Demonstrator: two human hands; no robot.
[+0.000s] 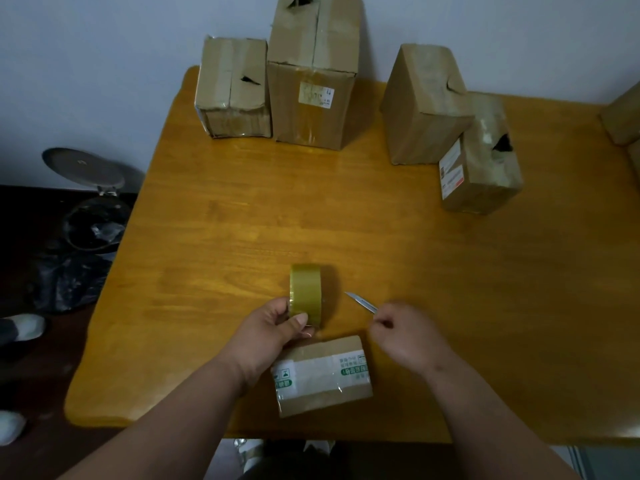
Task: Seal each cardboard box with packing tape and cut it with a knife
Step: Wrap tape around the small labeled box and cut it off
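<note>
A small cardboard box (323,375) with a white and green label lies near the table's front edge. Just beyond it my left hand (273,332) grips a roll of yellowish packing tape (305,294), held on edge above the table. To the right, my right hand (405,336) holds a thin knife (361,301) whose blade points up and left toward the roll. A short gap separates blade and tape.
Several cardboard boxes stand on the wooden table (242,216): two at the back left (233,88) (313,71), two at the right (424,105) (481,157), another at the right edge (623,116). An open bin (91,216) and black bag sit on the floor, left.
</note>
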